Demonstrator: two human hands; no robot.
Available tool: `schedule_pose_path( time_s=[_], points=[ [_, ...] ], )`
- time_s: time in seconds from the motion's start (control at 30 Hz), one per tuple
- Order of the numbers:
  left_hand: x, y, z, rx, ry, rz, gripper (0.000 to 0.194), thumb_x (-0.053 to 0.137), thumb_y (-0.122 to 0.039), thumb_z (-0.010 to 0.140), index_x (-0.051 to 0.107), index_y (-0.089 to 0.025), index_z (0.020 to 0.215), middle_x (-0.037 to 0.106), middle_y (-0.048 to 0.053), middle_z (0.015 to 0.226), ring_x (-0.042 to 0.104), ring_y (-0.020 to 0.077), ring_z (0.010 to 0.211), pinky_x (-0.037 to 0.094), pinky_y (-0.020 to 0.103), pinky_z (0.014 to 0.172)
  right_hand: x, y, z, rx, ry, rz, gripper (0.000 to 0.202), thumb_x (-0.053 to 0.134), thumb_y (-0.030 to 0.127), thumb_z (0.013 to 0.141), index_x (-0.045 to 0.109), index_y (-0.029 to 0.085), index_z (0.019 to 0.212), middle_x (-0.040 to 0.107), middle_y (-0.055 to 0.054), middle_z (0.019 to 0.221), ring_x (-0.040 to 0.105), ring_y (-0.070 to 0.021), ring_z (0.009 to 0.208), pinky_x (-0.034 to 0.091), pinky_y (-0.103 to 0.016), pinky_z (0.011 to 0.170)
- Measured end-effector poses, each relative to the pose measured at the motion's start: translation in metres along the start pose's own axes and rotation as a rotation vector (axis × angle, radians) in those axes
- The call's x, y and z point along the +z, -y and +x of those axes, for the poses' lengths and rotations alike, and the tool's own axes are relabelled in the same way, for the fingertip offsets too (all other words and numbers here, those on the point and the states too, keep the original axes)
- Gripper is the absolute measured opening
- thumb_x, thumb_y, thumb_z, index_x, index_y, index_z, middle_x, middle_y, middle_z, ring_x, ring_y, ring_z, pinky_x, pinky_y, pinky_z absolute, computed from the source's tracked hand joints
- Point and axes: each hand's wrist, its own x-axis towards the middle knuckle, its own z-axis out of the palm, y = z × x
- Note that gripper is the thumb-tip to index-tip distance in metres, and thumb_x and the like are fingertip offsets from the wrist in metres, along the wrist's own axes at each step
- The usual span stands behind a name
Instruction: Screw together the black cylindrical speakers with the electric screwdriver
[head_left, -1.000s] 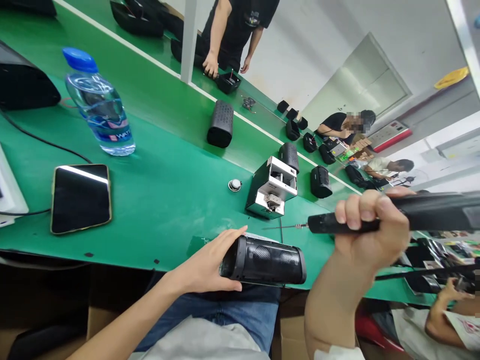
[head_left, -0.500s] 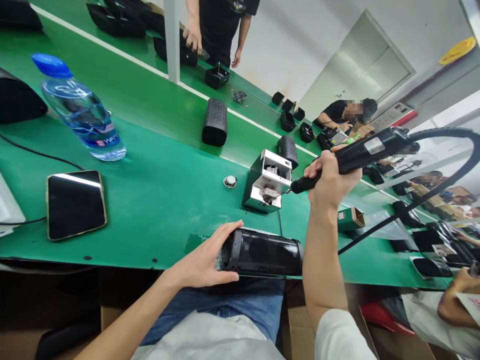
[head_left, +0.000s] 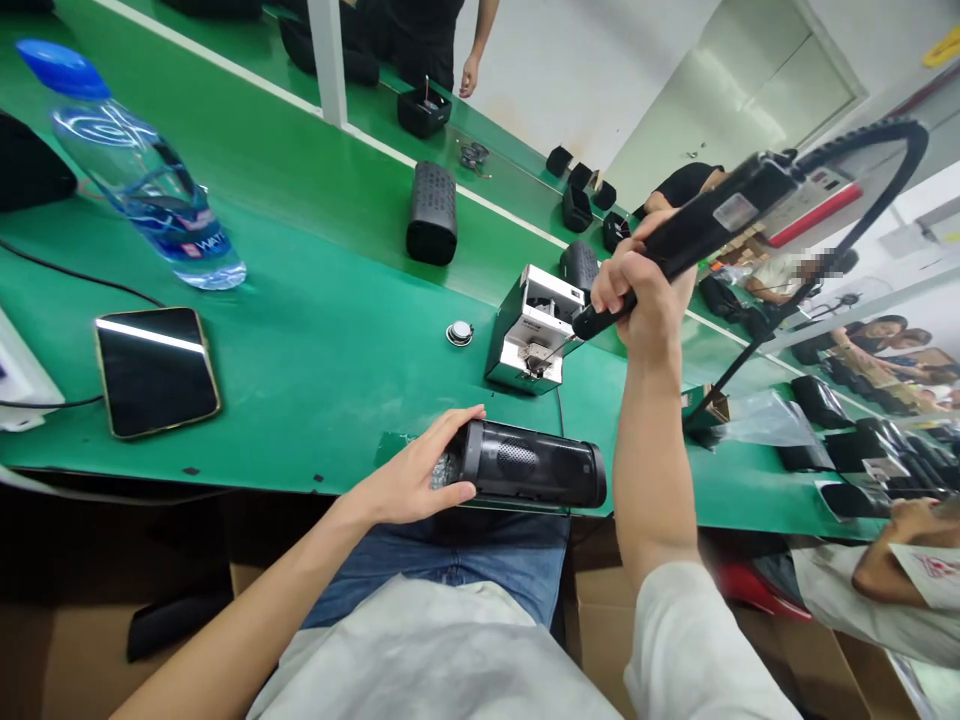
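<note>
My left hand point(head_left: 409, 472) grips the left end of a black speaker point(head_left: 540, 465), thumb on the near side and fingers on the far side. The speaker lies on its side at the bench's front edge. Wrapped in my right hand point(head_left: 646, 285) is a black electric screwdriver point(head_left: 724, 213) with a thick cable at its back end. Its tip points down-left into the front of a metal screw feeder point(head_left: 508, 345); whether bit and screw touch is too small to tell. A small round silver part point(head_left: 459, 333) rests left of the feeder.
On the left are a water bottle point(head_left: 142, 175) and a phone point(head_left: 156, 372). A black speaker point(head_left: 433, 215) stands beyond the feeder. Right of my forearm lies a clear plastic bag point(head_left: 769, 415). A co-worker's arm point(head_left: 480, 50) shows across the bench; others sit at right.
The view has tilted, so the bench appears higher. My right hand keeps the screwdriver at the feeder, its rear end now angled more upward. My left hand stays on the speaker.
</note>
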Motion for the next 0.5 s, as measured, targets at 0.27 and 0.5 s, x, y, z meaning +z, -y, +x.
schedule_pose_path(
  time_s=[0.27,0.5],
  points=[
    [0.000,0.000,0.000,0.020,-0.002,-0.001,0.094,0.067,-0.069,0.104,0.026,-0.026,0.176,0.044,0.020,0.173,0.049,0.0412,0.159,0.039,0.059,0.134,0.009,0.013,-0.037,-0.149,-0.386,-0.145,0.021,0.074,0.023,0.082,0.057,0.029,0.091,0.041,0.013,0.053,0.039,-0.0099,0.036,0.035,-0.027,0.037],
    [-0.001,-0.001,0.002,0.047,-0.006,0.025,0.094,0.062,-0.074,0.105,0.026,-0.024,0.176,0.044,0.020,0.173,0.049,0.0414,0.159,0.040,0.058,0.134,0.008,0.084,-0.073,-0.123,-0.439,-0.021,0.025,0.068,0.017,0.067,0.063,0.028,0.089,0.041,0.014,0.050,0.028,-0.0070,0.034,0.026,-0.023,0.032]
  ],
)
